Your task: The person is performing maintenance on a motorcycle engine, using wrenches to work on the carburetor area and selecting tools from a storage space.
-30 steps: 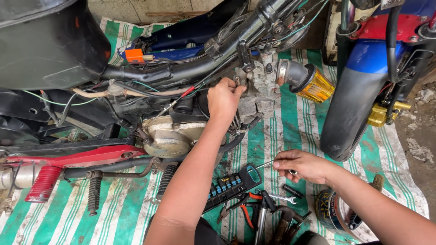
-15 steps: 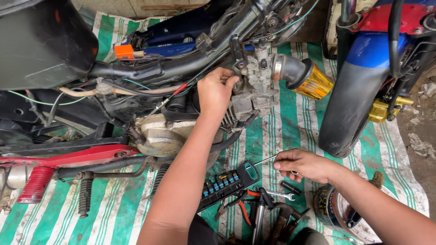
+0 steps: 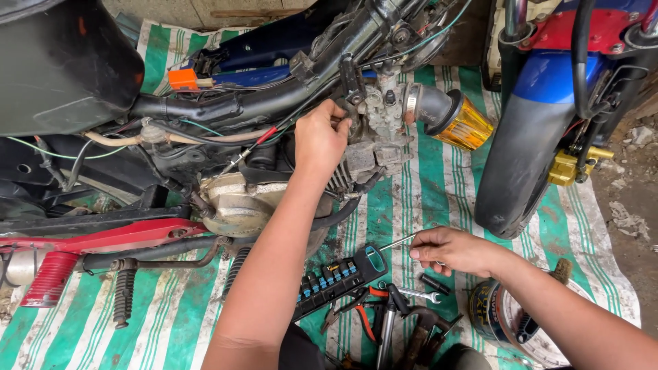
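Observation:
A motorcycle lies on its side on a green-and-white striped tarp (image 3: 425,199). My left hand (image 3: 321,140) reaches into the engine area and its fingers grip a part next to the grey carburetor (image 3: 375,127). My right hand (image 3: 452,250) hovers low over the tarp, closed around a thin metal rod-like tool (image 3: 397,241) that points left. Below that hand lie a socket set in a black-and-teal holder (image 3: 339,277), a small wrench (image 3: 418,294) and pliers with red handles (image 3: 367,318).
A gold air filter (image 3: 466,123) sticks out right of the carburetor. A blue front fender and wheel (image 3: 528,137) stand at the right, with a gold brake caliper (image 3: 569,168). A round tin (image 3: 504,315) sits at lower right. A red footrest (image 3: 44,277) lies at the left.
The view has shifted slightly, so the motorcycle sits lower in frame. My left hand stays at the carburetor; my right hand keeps holding the rod in nearly the same spot.

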